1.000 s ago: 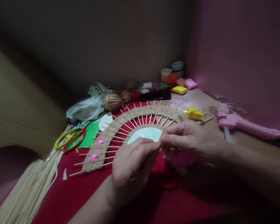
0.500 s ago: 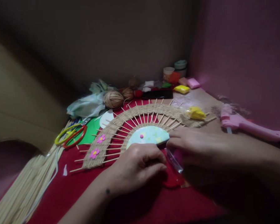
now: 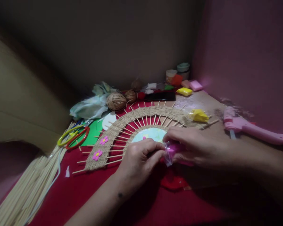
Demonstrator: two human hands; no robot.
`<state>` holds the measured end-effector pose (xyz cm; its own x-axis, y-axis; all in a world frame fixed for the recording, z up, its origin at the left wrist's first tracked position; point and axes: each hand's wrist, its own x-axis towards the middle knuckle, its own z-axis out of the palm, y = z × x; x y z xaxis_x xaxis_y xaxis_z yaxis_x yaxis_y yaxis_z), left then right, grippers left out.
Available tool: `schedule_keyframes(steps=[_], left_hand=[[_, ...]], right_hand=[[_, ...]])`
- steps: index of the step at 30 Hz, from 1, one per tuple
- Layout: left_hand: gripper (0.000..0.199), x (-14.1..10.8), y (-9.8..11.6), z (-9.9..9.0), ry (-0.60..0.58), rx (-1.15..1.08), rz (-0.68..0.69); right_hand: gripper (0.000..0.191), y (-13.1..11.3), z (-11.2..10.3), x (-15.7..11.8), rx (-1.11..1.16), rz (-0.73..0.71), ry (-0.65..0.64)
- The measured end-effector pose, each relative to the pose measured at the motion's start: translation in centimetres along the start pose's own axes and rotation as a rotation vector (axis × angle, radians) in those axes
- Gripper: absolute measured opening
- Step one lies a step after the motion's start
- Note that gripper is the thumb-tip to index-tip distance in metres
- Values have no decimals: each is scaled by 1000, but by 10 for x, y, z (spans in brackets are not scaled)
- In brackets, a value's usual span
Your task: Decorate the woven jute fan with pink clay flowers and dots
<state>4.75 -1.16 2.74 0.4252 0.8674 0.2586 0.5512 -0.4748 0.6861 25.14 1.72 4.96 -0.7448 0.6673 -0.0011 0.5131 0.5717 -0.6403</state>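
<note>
Both hands meet over a small clear plastic packet of pink modelling clay (image 3: 174, 151). My right hand (image 3: 191, 144) is closed around its right side, and my left hand (image 3: 145, 157) pinches its left edge. Behind them lies a woven twine fan (image 3: 119, 127) built on thin sticks, with a pale blue patterned half-round centre (image 3: 151, 134) that my hands partly cover. A small pink ball (image 3: 144, 137) sits on that centre. Two pink clay flowers (image 3: 97, 155) with yellow middles are on the left end of the twine band.
Scissors (image 3: 76, 137) lie left on a green sheet (image 3: 92, 133), above many loose sticks (image 3: 25, 188). Twine balls (image 3: 116, 101), a dark phone-like slab (image 3: 162, 96) and yellow clay packets (image 3: 184, 91) are at the back. A pink glue gun (image 3: 250, 125) lies right; something red (image 3: 173, 183) lies below my hands.
My right hand has lifted the pink clay packet slightly and come closer to my left hand. My left fingers have moved onto the packet's edge.
</note>
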Motion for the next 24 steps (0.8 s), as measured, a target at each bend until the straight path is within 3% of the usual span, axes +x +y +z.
schedule_keyframes(steps=[7, 11, 15, 18, 22, 24], left_hand=[[11, -1, -1, 5, 35, 106, 75], [15, -5, -8, 12, 109, 346, 232], [21, -7, -8, 13, 87, 459, 296], [16, -6, 1, 3, -31, 186, 110], [14, -1, 12, -18, -338, -513, -351], [17, 0, 12, -26, -341, -721, -458]], right_hand=[[15, 8, 8, 2, 18, -48, 81], [14, 6, 7, 4, 62, -36, 57], [11, 2, 5, 5, 107, -2, 7], [10, 2, 5, 6, 118, -22, -14], [11, 2, 3, 5, 70, 10, 28], [13, 1, 1, 5, 74, 28, 24]])
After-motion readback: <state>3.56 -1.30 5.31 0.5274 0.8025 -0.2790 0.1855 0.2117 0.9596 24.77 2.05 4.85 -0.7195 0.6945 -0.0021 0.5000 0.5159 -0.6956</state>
